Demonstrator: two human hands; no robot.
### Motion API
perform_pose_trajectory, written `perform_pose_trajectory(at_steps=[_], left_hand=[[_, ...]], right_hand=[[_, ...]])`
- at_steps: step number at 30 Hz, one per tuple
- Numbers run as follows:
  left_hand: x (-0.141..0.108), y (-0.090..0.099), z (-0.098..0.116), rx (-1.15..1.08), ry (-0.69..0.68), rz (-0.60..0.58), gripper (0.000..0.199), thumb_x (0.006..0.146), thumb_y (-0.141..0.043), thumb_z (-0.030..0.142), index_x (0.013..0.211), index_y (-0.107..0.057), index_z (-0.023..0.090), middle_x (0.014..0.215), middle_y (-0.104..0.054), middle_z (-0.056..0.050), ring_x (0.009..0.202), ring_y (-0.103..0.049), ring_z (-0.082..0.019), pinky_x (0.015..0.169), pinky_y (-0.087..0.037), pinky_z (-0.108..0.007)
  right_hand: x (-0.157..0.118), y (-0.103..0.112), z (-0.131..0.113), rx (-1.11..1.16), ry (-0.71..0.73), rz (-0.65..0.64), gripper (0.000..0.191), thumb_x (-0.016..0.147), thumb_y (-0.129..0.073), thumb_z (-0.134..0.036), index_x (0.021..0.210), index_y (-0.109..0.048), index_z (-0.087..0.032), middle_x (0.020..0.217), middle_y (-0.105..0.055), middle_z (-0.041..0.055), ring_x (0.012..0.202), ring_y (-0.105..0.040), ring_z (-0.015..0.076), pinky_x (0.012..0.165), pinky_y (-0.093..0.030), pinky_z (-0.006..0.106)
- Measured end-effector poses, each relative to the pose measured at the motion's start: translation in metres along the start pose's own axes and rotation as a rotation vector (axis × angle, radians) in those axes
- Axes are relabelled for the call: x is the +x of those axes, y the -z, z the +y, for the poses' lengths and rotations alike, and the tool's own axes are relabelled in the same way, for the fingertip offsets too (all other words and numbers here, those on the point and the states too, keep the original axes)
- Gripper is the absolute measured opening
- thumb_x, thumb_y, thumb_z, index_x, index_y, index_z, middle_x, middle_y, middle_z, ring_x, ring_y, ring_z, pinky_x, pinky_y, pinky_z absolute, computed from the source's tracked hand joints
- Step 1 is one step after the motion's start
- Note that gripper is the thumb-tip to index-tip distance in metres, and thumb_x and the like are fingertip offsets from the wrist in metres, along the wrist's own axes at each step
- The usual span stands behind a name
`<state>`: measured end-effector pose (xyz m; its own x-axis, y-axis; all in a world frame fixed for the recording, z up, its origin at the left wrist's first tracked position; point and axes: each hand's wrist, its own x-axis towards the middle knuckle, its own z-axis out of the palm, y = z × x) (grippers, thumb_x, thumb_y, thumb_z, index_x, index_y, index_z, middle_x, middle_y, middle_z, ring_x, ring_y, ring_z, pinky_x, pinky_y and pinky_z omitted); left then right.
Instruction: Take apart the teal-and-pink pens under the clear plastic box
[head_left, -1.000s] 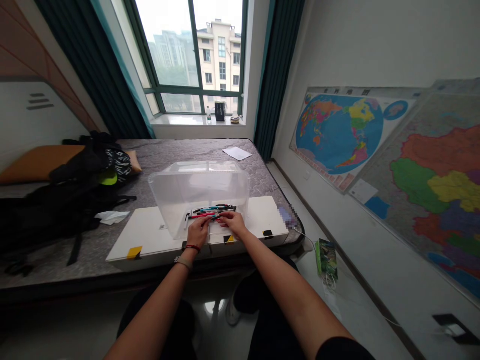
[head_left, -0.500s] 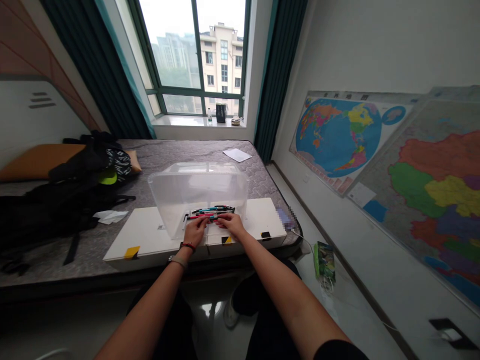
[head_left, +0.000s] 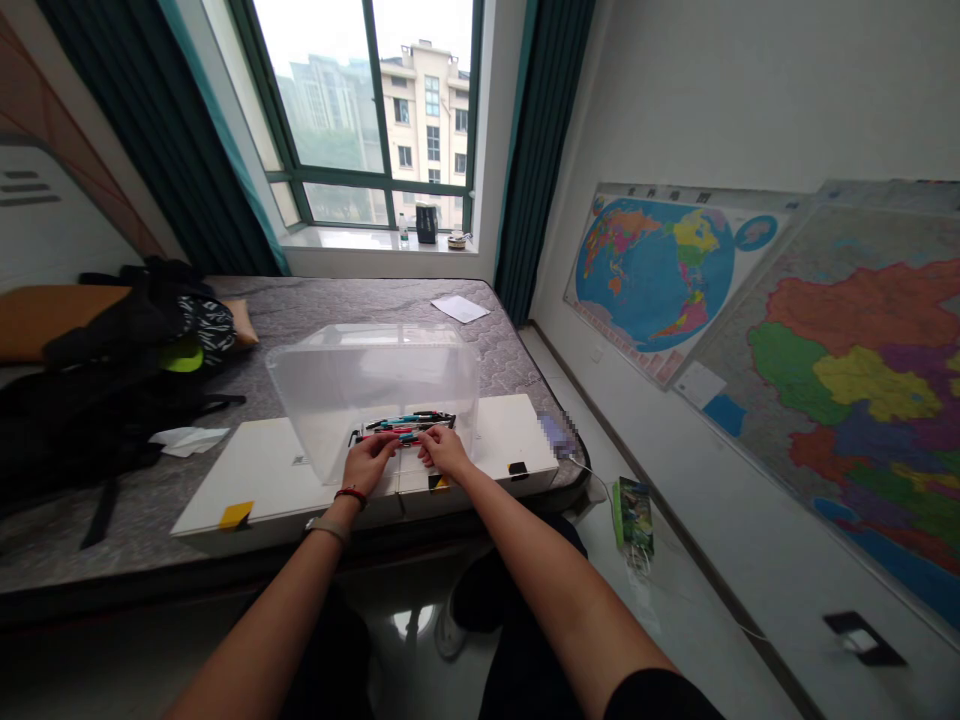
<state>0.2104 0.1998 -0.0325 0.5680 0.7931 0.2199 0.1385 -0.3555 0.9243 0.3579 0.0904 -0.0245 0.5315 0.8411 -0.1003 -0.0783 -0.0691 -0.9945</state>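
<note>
Several pens [head_left: 412, 421] in black, teal and red lie in a row at the opening of a clear plastic bin [head_left: 375, 375], which rests on its side on white boxes. At the near edge of the row, my left hand [head_left: 367, 460] is closed with fingertips pinched on a pen [head_left: 407, 439] with teal and red parts. My right hand [head_left: 442, 450] is closed at the other end of that pen, its fingertips bunched together. My fingers cover the pen's ends, and the exact grip is small in view.
White boxes [head_left: 247, 460] with yellow and black tape lie along the mattress [head_left: 322, 300] edge. Black bags [head_left: 112, 370] and a crumpled paper [head_left: 187, 440] are at left. A paper sheet [head_left: 460, 308] lies behind the bin. A green pack [head_left: 634, 515] stands on the floor at right.
The whole view has shifted, so everything sits a little further left. My hands stay at the near edge of the pens, with only slight finger movement.
</note>
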Motion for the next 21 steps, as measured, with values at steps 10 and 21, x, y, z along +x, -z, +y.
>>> perform_pose_trajectory(at_steps=[10, 21], left_hand=[[0.0005, 0.0018, -0.0019, 0.024, 0.002, -0.033, 0.045, 0.08, -0.066, 0.06, 0.094, -0.076, 0.018, 0.08, -0.076, -0.006, 0.067, -0.067, -0.017, 0.069, -0.055, -0.03], [-0.0006, 0.0013, 0.0035, -0.001, -0.014, -0.042, 0.045, 0.073, -0.073, 0.059, 0.092, -0.077, 0.019, 0.084, -0.077, -0.008, 0.077, -0.07, -0.022, 0.077, -0.058, -0.035]], right_hand=[[-0.0003, 0.0098, -0.0008, 0.19, -0.05, -0.038, 0.042, 0.066, -0.083, -0.051, 0.08, -0.066, -0.015, 0.068, -0.071, 0.0025, 0.054, -0.061, 0.0102, 0.057, -0.053, 0.024], [0.0006, 0.0089, 0.002, 0.218, -0.031, -0.027, 0.041, 0.064, -0.085, -0.048, 0.08, -0.069, -0.015, 0.068, -0.071, 0.003, 0.059, -0.064, 0.0122, 0.06, -0.055, 0.026]])
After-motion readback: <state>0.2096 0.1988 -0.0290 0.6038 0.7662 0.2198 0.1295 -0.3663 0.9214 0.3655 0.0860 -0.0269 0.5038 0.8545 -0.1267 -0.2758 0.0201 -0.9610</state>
